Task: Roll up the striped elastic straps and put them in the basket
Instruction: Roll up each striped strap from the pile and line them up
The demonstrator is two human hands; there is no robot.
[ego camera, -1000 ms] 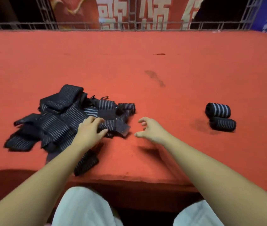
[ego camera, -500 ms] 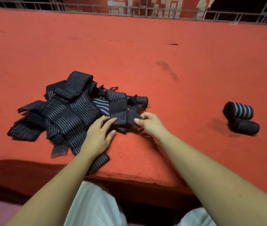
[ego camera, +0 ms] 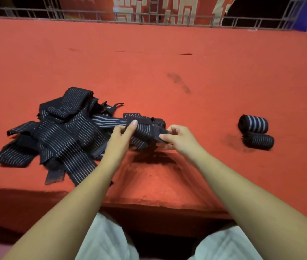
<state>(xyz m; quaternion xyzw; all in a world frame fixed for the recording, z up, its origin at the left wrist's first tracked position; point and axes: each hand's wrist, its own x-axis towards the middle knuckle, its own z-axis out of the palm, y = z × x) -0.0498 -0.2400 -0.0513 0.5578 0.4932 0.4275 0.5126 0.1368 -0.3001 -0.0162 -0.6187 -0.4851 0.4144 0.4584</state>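
Note:
A heap of black straps with thin white stripes lies tangled on the red table, left of centre. One strap is lifted a little off the cloth at the heap's right end. My left hand pinches it from the left, thumb on top. My right hand pinches its right end between thumb and fingers. Two rolled straps lie side by side on the right. No basket is in view.
The table's front edge runs just above my knees. A metal railing and red banners close off the far side. A dark smudge marks the cloth beyond the straps.
Both hands have closed on the strap at the heap's right end and raised it off the table. One second ago the right hand was open and away from it.

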